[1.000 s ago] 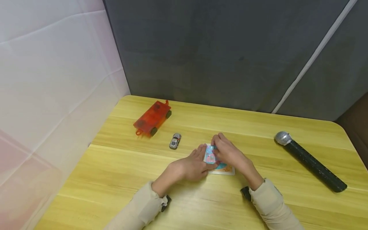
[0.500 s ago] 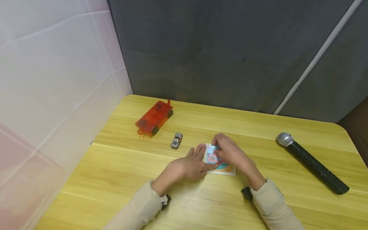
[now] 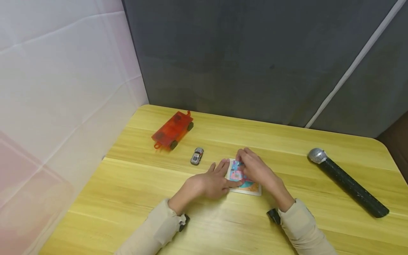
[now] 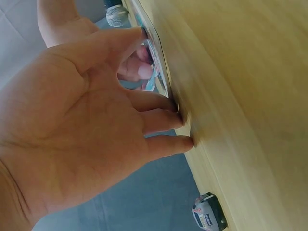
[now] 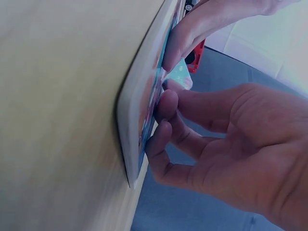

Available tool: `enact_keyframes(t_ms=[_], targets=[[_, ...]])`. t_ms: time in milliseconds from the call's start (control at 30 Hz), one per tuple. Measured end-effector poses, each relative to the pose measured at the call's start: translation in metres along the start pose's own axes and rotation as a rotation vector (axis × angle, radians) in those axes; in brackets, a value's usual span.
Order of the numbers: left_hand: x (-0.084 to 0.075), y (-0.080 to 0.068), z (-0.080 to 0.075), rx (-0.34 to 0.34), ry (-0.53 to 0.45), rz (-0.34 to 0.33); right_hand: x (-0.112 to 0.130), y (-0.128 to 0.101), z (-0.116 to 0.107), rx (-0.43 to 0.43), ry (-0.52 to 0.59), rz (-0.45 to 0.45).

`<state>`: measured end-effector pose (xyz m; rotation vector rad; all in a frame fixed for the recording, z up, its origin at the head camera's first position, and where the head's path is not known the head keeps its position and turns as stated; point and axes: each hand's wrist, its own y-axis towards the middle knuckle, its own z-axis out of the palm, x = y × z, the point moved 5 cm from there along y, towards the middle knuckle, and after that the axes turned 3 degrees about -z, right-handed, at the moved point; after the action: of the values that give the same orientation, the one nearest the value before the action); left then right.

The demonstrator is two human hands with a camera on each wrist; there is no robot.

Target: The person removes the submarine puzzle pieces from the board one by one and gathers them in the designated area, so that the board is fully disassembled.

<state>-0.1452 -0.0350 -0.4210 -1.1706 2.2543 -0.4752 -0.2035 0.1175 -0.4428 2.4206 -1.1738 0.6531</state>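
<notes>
A small square picture puzzle (image 3: pixel 254 188) with a pale rim, blue, pink and orange, lies flat on the table. My left hand (image 3: pixel 210 184) braces it from the left: the thumb presses on the picture, and the straight fingertips rest by the left edge. Over the upper right part, my right hand (image 3: pixel 257 170) has its fingers bent down onto the picture. Between its thumb and forefinger it pinches a pale teal puzzle piece (image 5: pixel 182 77), which stands tilted up off the board in the right wrist view. My right hand hides part of the picture in the head view.
Left of the puzzle lies a small silver toy car (image 3: pixel 197 156). A red wheeled toy wagon (image 3: pixel 173 130) stands farther back left. On the right is a black microphone (image 3: pixel 349 182) with a silver head. A dark partition (image 3: pixel 239 63) rises behind the wooden table (image 3: pixel 134 191).
Both hands stay at the puzzle; the right fingers shift slightly over its upper part. The whole head view has drifted a little, moving everything on the table slightly right.
</notes>
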Motion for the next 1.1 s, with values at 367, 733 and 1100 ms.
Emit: enact_keyframes(t_ms=[367, 733, 1100], targets=[[-0.003, 0.002, 0.001, 0.009, 0.029, 0.000, 0.003, -0.006, -0.031, 0.076, 0.308, 0.133], [-0.005, 0.000, 0.000, -0.008, 0.006, -0.029, -0.070, -0.052, -0.092, 0.150, 0.334, 0.348], [-0.002, -0.006, -0.006, -0.091, 0.055, -0.057, -0.076, -0.044, -0.084, 0.159, 0.210, 0.422]])
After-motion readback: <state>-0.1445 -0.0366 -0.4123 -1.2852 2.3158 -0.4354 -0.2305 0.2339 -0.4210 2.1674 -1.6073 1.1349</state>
